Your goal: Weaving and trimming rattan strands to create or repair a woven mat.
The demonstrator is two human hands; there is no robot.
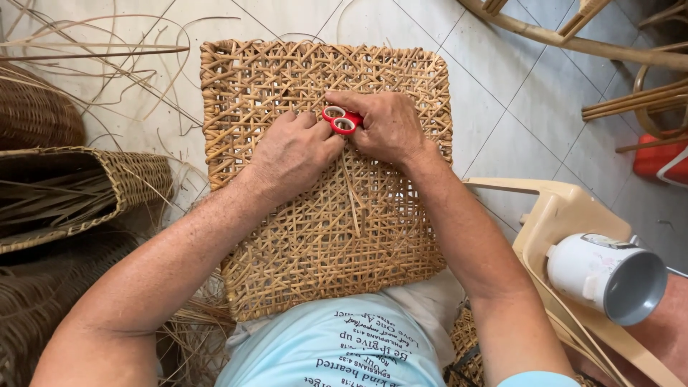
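Right hand (387,127), fingers curled and closed around red-handled scissors (342,120), resting on the upper middle of a woven cane panel (287,236); only the two red finger loops show, the blades being hidden under the hands. Left hand (294,152), fingers bent and pressed together against the weave, just beside the scissors and touching the right hand at the thumb. Panel: roughly square with rounded corners, pale golden-brown, an open lattice of crossing strands bordered by a thicker plaited rim; it lies tilted on the person's lap, its far edge over the tiled floor (530,107). A loose flat strand (352,193) runs down from the hands across the weave. At left, stacked woven baskets (86,193) and scattered cane strips (93,50); at right, a beige plastic chair (566,215) bearing a white mug (605,276) on its side
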